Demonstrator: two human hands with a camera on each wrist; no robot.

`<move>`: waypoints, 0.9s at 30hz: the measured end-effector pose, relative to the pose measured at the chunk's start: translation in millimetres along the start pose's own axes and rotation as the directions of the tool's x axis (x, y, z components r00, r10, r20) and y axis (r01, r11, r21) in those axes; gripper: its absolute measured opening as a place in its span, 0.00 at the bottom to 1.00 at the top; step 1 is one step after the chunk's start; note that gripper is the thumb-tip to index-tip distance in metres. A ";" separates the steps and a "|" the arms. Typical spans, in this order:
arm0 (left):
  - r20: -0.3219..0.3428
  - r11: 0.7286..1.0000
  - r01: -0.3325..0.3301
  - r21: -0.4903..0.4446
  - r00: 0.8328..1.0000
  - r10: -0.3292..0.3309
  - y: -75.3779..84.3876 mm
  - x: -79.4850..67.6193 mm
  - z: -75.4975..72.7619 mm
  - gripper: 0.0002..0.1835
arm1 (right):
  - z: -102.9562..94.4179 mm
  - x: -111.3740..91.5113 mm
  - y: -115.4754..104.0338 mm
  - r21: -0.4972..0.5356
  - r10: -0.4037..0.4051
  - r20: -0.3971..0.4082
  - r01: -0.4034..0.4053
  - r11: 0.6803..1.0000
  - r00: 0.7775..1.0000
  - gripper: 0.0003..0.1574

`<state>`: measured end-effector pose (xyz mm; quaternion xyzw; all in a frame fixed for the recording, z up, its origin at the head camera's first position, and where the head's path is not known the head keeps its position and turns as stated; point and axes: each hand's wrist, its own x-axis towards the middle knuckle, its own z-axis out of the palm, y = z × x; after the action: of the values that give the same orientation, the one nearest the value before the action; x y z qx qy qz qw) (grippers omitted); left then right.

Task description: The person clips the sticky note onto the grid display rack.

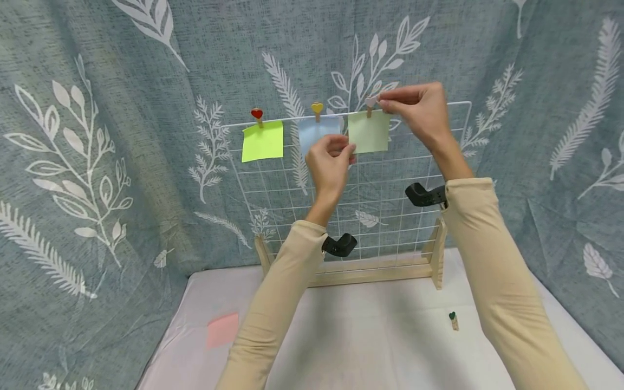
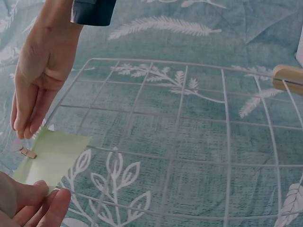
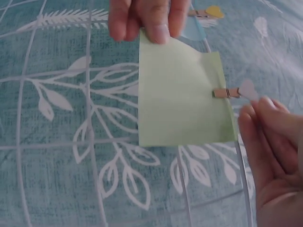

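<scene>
A pale green sticky note [image 1: 368, 132] hangs from the top wire of a white grid rack [image 1: 411, 157]. A wooden clothespin with a whitish heart [image 3: 227, 92] clips its upper edge. My left hand [image 1: 329, 165] pinches the note's lower left corner between thumb and fingers, overlapping a light blue note [image 1: 312, 130] behind it. Raised at the rack's top, my right hand [image 1: 421, 111] pinches the edge of the clothespin's heart with its fingertips. In the right wrist view the left fingers [image 3: 158, 28] press the note's corner, and the paper bends slightly.
A bright yellow-green note [image 1: 262, 142] hangs under a red-heart clothespin [image 1: 258, 115]; a yellow-heart clothespin [image 1: 317, 110] holds the blue one. On the white table [image 1: 370, 336] lie a pink note [image 1: 222, 329] and a green-heart clothespin [image 1: 454, 320]. The rack stands on a wooden base [image 1: 370, 275] before a leaf-patterned curtain.
</scene>
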<state>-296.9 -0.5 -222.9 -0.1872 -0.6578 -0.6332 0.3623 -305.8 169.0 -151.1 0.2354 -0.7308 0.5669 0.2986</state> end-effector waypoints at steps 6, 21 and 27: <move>-0.001 0.999 0.021 -0.042 1.000 -0.021 -7.3 -8.0 -3.3 0.05 | -6.6 -12.2 5.6 -0.018 0.068 0.129 -0.066 0.998 0.989 0.15; 0.024 0.992 -0.079 -0.096 0.996 0.082 -27.9 -28.8 -24.2 0.04 | -12.5 -40.8 31.5 -0.182 0.144 0.197 -0.108 0.977 0.970 0.17; 0.053 0.993 -0.081 -0.085 0.995 0.086 -37.6 -39.8 -39.9 0.02 | -14.6 -63.8 27.8 -0.254 0.094 0.198 -0.041 0.966 0.976 0.15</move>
<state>-287.3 -35.5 -280.2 -0.2475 -0.6325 -0.6387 0.3616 -277.0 190.3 -212.5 0.2290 -0.8310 0.4529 0.2277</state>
